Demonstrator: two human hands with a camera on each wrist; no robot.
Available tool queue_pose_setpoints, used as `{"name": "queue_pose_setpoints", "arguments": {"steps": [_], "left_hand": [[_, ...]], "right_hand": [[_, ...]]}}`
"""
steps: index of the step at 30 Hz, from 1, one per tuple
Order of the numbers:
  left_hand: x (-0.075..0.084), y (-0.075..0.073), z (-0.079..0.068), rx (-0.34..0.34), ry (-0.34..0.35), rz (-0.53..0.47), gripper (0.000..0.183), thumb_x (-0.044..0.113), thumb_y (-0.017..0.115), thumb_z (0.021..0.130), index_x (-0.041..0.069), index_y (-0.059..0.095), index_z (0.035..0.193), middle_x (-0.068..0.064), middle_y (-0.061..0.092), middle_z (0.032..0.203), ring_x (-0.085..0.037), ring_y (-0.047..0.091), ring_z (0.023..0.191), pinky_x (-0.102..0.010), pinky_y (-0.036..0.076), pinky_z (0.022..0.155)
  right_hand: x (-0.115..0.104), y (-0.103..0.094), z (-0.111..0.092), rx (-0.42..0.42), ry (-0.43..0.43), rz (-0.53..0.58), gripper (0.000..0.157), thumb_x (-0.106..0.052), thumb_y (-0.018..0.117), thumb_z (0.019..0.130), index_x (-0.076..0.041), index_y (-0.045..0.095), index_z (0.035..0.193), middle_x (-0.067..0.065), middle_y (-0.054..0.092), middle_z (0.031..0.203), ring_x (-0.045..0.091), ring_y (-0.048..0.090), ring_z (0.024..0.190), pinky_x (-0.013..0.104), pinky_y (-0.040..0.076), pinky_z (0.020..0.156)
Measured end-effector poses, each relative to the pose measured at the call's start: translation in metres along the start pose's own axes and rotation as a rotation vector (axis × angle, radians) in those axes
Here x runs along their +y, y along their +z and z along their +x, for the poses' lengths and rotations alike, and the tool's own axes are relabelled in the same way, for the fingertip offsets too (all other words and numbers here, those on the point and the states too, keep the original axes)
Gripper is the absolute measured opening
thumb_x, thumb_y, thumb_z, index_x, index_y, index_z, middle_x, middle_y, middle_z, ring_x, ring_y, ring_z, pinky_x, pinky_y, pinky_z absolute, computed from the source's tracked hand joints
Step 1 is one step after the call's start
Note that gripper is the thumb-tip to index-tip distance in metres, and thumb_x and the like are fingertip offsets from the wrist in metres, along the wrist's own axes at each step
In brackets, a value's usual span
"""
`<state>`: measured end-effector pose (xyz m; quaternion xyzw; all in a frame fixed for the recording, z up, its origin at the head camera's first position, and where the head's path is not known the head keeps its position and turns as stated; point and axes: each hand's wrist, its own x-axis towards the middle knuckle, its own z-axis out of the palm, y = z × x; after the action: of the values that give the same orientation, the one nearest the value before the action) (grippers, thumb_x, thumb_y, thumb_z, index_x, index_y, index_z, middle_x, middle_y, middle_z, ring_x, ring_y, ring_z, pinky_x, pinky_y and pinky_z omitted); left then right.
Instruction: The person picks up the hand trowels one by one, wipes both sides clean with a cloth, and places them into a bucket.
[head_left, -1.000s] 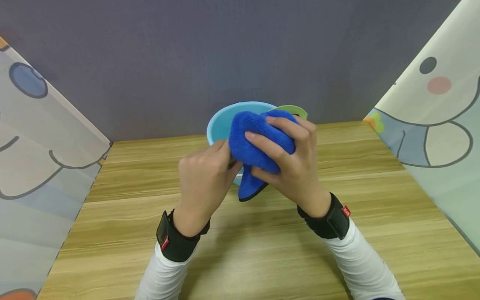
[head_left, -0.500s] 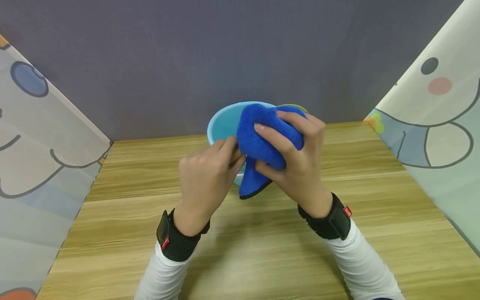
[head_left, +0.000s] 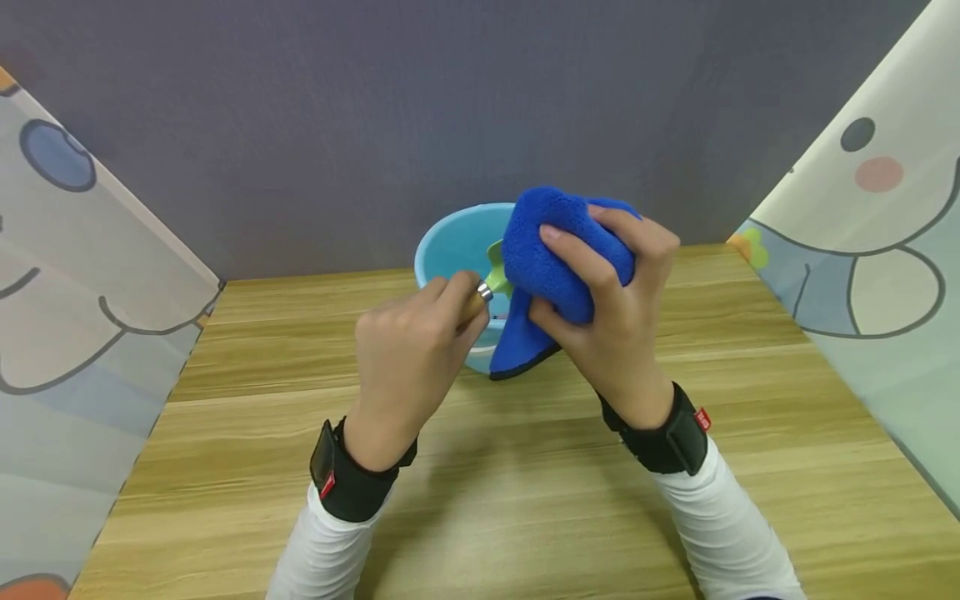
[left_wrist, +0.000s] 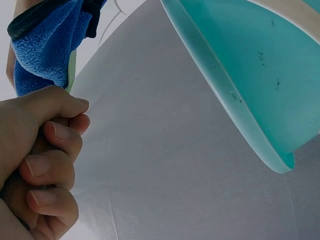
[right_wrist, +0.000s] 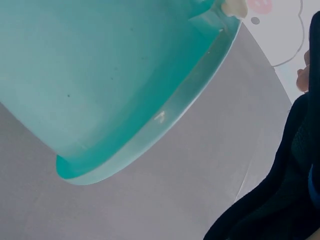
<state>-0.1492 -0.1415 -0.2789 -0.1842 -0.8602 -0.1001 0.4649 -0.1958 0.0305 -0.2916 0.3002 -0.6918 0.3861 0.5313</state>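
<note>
My left hand grips the wooden handle of a small green tool, which looks like a garden trowel. Its metal collar and a bit of green show; the blue towel covers the rest. Folded thick over the green part, this dark-edged towel is held in my right hand, with one corner hanging down. Both hands are above and in front of the light-blue bucket. Curled fingers wrap the handle in the left wrist view. Only a dark, shadowed part of the towel shows in the right wrist view.
The bucket stands on a wood-grain table near a grey back panel. Small dark specks dot the bucket's outer wall in the left wrist view. White cartoon-printed sheets flank the table.
My right hand and the towel have slid right and slightly up along the tool. The metal collar and green neck have come into sight. My left hand has hardly moved.
</note>
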Motion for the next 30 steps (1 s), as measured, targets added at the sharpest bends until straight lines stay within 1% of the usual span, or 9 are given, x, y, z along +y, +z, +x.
{"name": "queue_pose_setpoints", "arguments": {"steps": [4,11,17,24,30], "left_hand": [[0.0004,-0.0002,-0.0002,-0.017,-0.004,0.006,0.013,0.005,0.059,0.082,0.01,0.061,0.071,0.002,0.041,0.046,-0.01,0.027,0.035,-0.028,0.02,0.031],[0.0006,0.0016,0.0,0.005,0.008,-0.007,0.014,0.003,0.058,0.081,0.009,0.058,0.069,0.001,0.038,0.045,-0.01,0.024,0.036,-0.026,0.016,0.033],[0.0006,0.002,-0.0004,0.011,0.01,-0.007,0.014,0.003,0.057,0.082,0.009,0.058,0.069,0.001,0.036,0.046,-0.01,0.023,0.036,-0.027,0.015,0.033],[0.0009,0.0016,-0.001,0.012,0.007,-0.011,0.013,0.004,0.058,0.082,0.009,0.059,0.07,0.001,0.037,0.046,-0.011,0.024,0.036,-0.027,0.016,0.033],[0.0016,0.001,-0.0005,0.02,0.008,-0.012,0.014,0.003,0.057,0.081,0.009,0.058,0.069,0.001,0.036,0.046,-0.011,0.024,0.036,-0.026,0.015,0.034]], "right_hand": [[0.0005,-0.0003,-0.0005,0.002,0.006,-0.005,0.042,-0.013,0.075,0.069,-0.017,0.064,0.109,0.023,0.049,0.119,0.042,0.041,0.114,0.061,0.039,0.095],[0.0016,-0.0011,0.0002,0.007,0.005,-0.008,0.043,-0.013,0.075,0.069,-0.017,0.064,0.11,0.023,0.049,0.12,0.042,0.041,0.115,0.061,0.04,0.095],[0.003,-0.0026,0.0006,0.012,0.028,0.0,0.044,-0.012,0.075,0.07,-0.018,0.062,0.111,0.023,0.046,0.121,0.04,0.04,0.118,0.06,0.04,0.097],[0.0041,-0.0033,0.0006,0.014,0.033,0.009,0.044,-0.011,0.074,0.07,-0.019,0.062,0.111,0.026,0.046,0.12,0.04,0.041,0.118,0.06,0.04,0.097],[0.0048,-0.0035,0.0022,0.038,0.041,0.021,0.044,-0.01,0.073,0.069,-0.019,0.062,0.11,0.03,0.047,0.117,0.039,0.041,0.118,0.059,0.04,0.097]]}}
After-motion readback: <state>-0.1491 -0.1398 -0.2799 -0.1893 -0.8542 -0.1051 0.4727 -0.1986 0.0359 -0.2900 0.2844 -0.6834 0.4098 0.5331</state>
